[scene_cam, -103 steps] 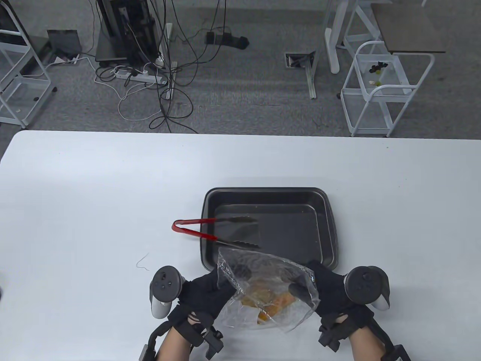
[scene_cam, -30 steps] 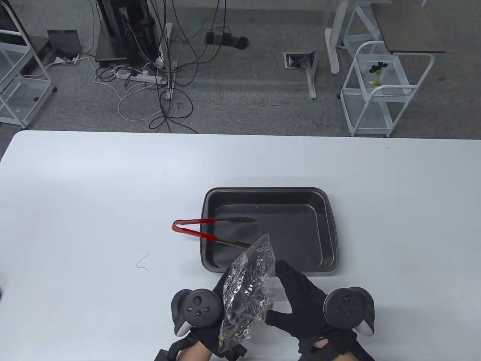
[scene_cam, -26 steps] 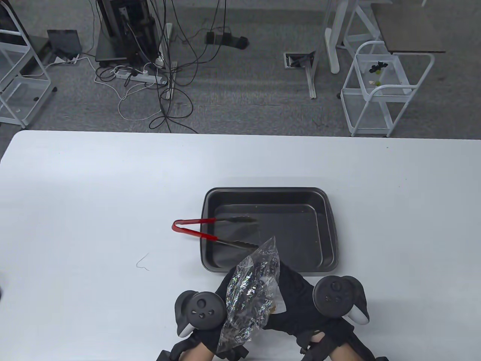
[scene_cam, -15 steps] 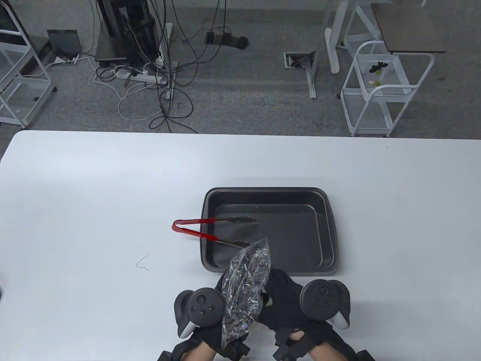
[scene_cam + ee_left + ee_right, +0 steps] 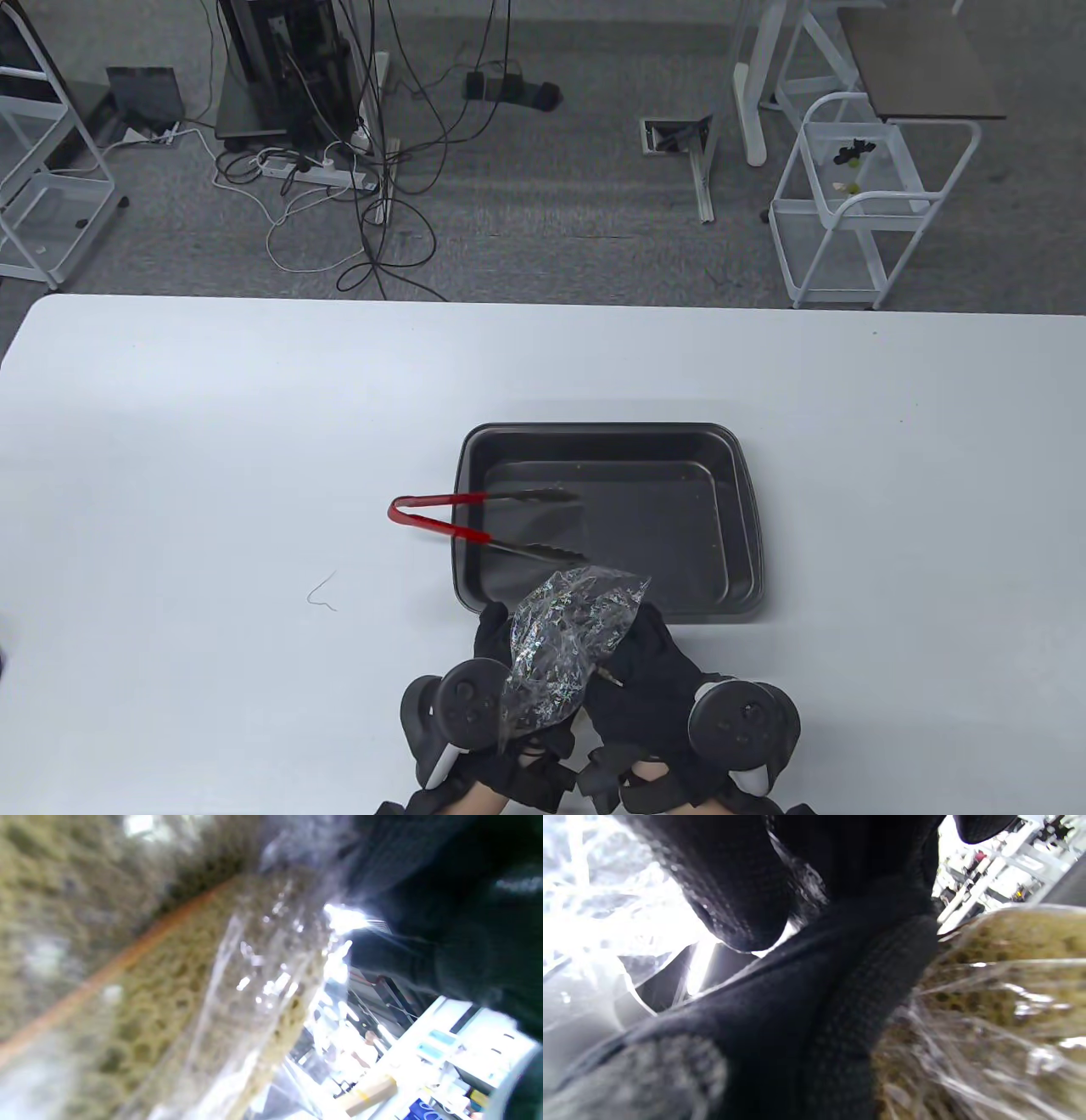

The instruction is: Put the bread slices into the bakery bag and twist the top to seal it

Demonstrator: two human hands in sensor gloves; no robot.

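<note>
Wrist views show porous bread slices (image 5: 140, 997) inside the crinkled clear plastic bag (image 5: 564, 645); both gloved hands, left (image 5: 496, 679) and right (image 5: 649, 679), clamp its gathered neck, now closer together.

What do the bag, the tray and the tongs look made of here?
Bag: thin clear plastic film, crinkled and glinting. Tray: dark metal, probably non-stick coated, with a dull sheen. Tongs: metal arms, with glossy red handles, likely plastic or silicone.
</note>
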